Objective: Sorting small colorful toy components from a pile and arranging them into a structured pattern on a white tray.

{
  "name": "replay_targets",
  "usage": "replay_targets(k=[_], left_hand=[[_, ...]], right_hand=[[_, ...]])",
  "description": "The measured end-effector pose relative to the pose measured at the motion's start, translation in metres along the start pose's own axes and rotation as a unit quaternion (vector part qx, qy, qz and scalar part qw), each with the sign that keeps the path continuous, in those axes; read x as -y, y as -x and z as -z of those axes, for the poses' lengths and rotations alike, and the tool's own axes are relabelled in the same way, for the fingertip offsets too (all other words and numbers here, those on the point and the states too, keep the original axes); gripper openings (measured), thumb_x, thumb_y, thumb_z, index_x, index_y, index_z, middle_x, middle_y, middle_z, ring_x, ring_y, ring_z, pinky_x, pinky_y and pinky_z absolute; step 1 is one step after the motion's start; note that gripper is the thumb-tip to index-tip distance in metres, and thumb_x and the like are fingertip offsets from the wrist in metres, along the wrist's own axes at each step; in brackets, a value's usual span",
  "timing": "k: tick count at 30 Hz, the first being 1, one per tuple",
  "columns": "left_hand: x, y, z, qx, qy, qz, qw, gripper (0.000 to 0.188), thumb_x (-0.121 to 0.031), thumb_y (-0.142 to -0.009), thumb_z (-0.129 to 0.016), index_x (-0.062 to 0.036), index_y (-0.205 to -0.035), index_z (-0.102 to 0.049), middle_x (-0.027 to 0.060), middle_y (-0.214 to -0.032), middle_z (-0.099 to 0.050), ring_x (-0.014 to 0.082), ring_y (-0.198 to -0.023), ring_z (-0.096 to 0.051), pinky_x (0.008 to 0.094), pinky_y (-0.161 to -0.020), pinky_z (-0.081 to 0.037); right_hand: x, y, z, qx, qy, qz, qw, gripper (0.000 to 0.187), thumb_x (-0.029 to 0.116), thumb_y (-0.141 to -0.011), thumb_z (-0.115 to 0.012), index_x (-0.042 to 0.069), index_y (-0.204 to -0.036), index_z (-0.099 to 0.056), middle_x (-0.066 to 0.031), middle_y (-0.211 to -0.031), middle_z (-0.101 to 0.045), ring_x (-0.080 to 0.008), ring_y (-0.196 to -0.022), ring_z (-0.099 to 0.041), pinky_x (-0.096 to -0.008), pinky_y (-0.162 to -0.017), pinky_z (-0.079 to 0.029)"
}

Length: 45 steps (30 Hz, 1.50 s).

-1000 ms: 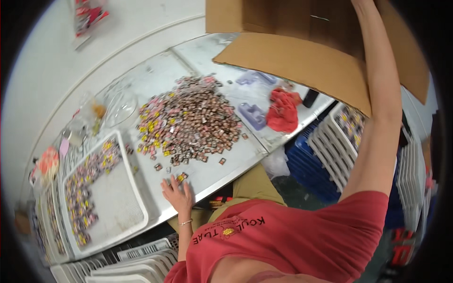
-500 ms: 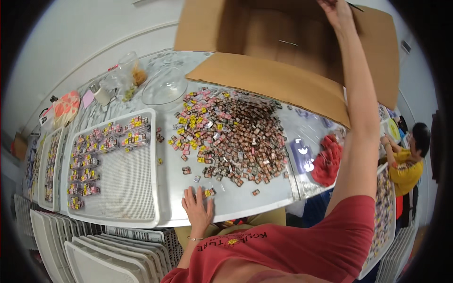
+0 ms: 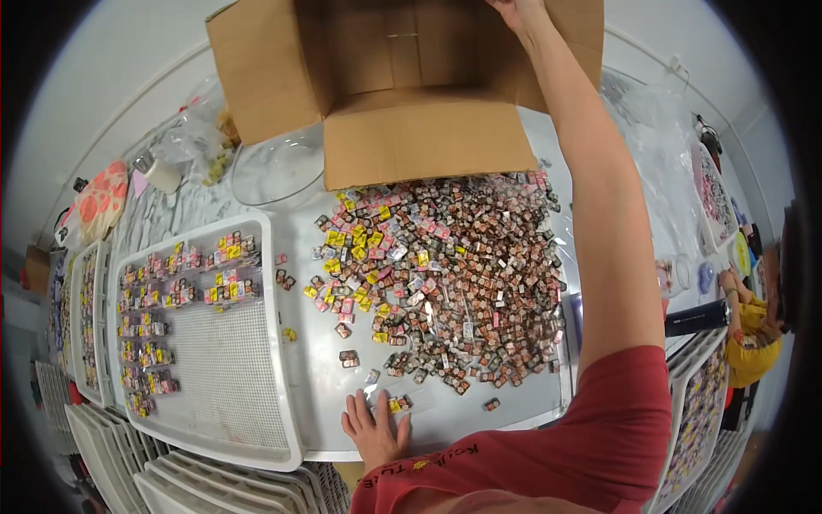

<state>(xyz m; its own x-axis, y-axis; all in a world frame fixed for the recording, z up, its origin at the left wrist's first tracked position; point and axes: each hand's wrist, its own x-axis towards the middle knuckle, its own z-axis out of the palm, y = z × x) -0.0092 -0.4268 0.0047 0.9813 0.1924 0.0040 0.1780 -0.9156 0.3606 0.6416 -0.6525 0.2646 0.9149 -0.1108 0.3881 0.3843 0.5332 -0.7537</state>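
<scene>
A large cardboard box (image 3: 428, 141) stands tipped at the back of the table, its open mouth and lower flap facing the pile. My right hand (image 3: 518, 12) grips the box near its upper edge; its fingertips are partly cut off by the frame. Under the flap and in front of it spreads a heap of small wrapped pieces (image 3: 479, 283), mostly brown and black, with pink and yellow ones on the left. My left hand (image 3: 377, 428) lies on the table near the front edge, fingers apart. Beside it is a small yellow and dark piece (image 3: 400, 403) on clear film.
A white mesh tray (image 3: 227, 360) on the left holds rows of packed pieces, with another tray (image 3: 77, 325) beyond it. Behind stands a clear bowl (image 3: 278, 171). White trays (image 3: 214, 488) are stacked below. At the right, a person in yellow (image 3: 752, 343) works by more trays.
The box and my right hand have shifted left in the view, and the box now faces the heap more squarely. My left hand stays at the table's front edge. The view has turned too.
</scene>
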Motion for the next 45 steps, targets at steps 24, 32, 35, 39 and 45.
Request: replay_targets(k=[24, 32, 35, 39, 45], left_hand=[[-0.002, -0.004, -0.001, 0.004, 0.005, -0.006, 1.0, 0.06, -0.04, -0.08, -0.063, -0.0147, -0.132, -0.047, 0.0228, -0.141, -0.03, 0.0422, -0.132, -0.024, 0.0567, -0.104, -0.016], [-0.005, -0.002, 0.006, 0.006, 0.014, -0.008, 1.0, 0.062, -0.036, -0.08, -0.063, -0.0112, -0.133, -0.046, 0.0234, -0.142, -0.03, 0.0414, -0.134, -0.023, 0.0561, -0.106, -0.015], [-0.002, -0.002, 0.004, 0.007, 0.022, -0.005, 1.0, 0.062, -0.037, -0.08, -0.063, -0.0115, -0.134, -0.045, 0.0234, -0.143, -0.029, 0.0414, -0.134, -0.022, 0.0561, -0.106, -0.015], [0.0, 0.0, 0.006, 0.01, 0.011, -0.006, 1.0, 0.064, -0.038, -0.08, -0.063, -0.0115, -0.135, -0.044, 0.0237, -0.144, -0.028, 0.0413, -0.134, -0.021, 0.0561, -0.106, -0.014], [-0.002, -0.004, 0.002, 0.011, 0.011, -0.02, 1.0, 0.064, -0.039, -0.08, -0.063, -0.0114, -0.134, -0.044, 0.0238, -0.143, -0.028, 0.0412, -0.135, -0.021, 0.0561, -0.106, -0.014]], right_hand=[[-0.093, 0.253, 0.053, 0.318, 0.807, 0.306, 0.393, 0.048, 0.014, -0.076, -0.063, 0.01, -0.122, -0.053, -0.0121, -0.124, -0.052, -0.0284, -0.121, -0.047, -0.0557, -0.095, -0.037], [-0.061, 0.188, 0.006, 0.235, 0.777, 0.282, 0.512, 0.02, 0.004, -0.076, -0.054, 0.012, -0.093, -0.061, -0.011, -0.078, -0.065, -0.0307, -0.073, -0.065, -0.0431, -0.06, -0.05], [-0.049, 0.176, -0.005, 0.208, 0.779, 0.296, 0.513, 0.015, 0.005, -0.076, -0.055, 0.012, -0.088, -0.059, -0.0085, -0.077, -0.066, -0.0293, -0.075, -0.066, -0.0432, -0.063, -0.05], [-0.033, 0.163, -0.024, 0.196, 0.767, 0.365, 0.491, 0.01, 0.008, -0.078, -0.055, 0.012, -0.086, -0.058, -0.0068, -0.079, -0.066, -0.0301, -0.071, -0.065, -0.0447, -0.067, -0.049], [-0.061, 0.071, 0.01, 0.115, 0.802, 0.404, 0.425, 0.022, 0.019, -0.084, -0.055, 0.009, -0.103, -0.054, -0.0118, -0.095, -0.059, -0.033, -0.087, -0.061, -0.0443, -0.073, -0.048]])
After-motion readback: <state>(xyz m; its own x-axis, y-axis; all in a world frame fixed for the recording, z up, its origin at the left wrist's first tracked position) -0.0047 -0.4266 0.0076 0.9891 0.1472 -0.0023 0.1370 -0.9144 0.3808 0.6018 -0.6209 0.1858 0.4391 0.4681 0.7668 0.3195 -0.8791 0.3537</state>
